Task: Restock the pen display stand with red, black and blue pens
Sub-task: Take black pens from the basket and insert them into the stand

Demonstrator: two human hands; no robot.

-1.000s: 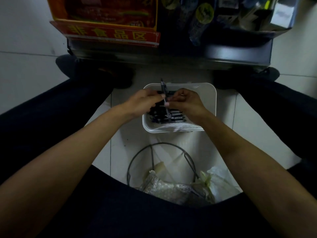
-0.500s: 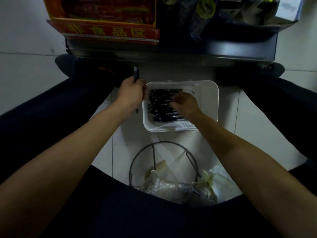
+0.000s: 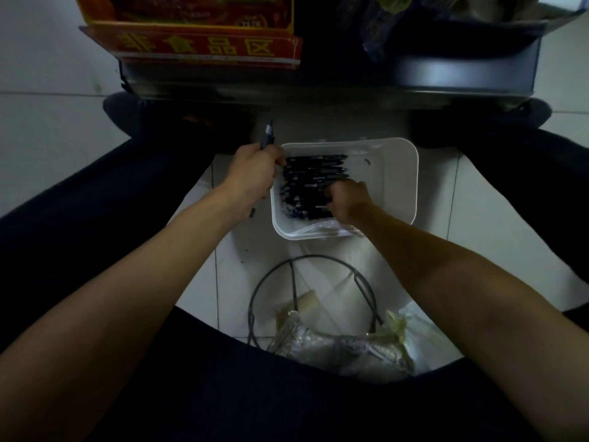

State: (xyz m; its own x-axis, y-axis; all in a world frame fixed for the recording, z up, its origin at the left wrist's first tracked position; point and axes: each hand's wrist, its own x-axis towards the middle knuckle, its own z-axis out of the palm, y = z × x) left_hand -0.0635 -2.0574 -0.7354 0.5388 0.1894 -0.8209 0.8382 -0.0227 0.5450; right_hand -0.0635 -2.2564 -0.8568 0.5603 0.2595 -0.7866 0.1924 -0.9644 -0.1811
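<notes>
1. While dark trouser legs fill both sides of the view, a red sign point(image 3: 204, 46) with yellow characters sits at the upper left, on the front of a dark shelf point(image 3: 414, 74).
2. The left hand point(image 3: 253, 175) is closed in a fist around a dark pen point(image 3: 268, 135). The pen stands almost upright: its upper end sticks out above the fist and its lower end shows below the wrist. I cannot tell if the fist holds more than one. This hand is just beside the left rim of the basket.
3. The white plastic basket point(image 3: 398, 173) stands on the pale tiled floor point(image 3: 494, 218), in front of the shelf. Many pens point(image 3: 314, 178) lie in its left part, side by side, with their length across the basket. The light is too weak to tell their colours.
4. The right hand point(image 3: 349, 199) is inside the basket, on the near part of the pile. Its fingers are curled down among the pens and the fingertips are hidden, so I cannot tell whether they pinch one.
5. Nearer to the person, a wire ring point(image 3: 322, 257) is on the floor, and a crumpled plastic bag point(image 3: 338, 346) lies partly inside it.
</notes>
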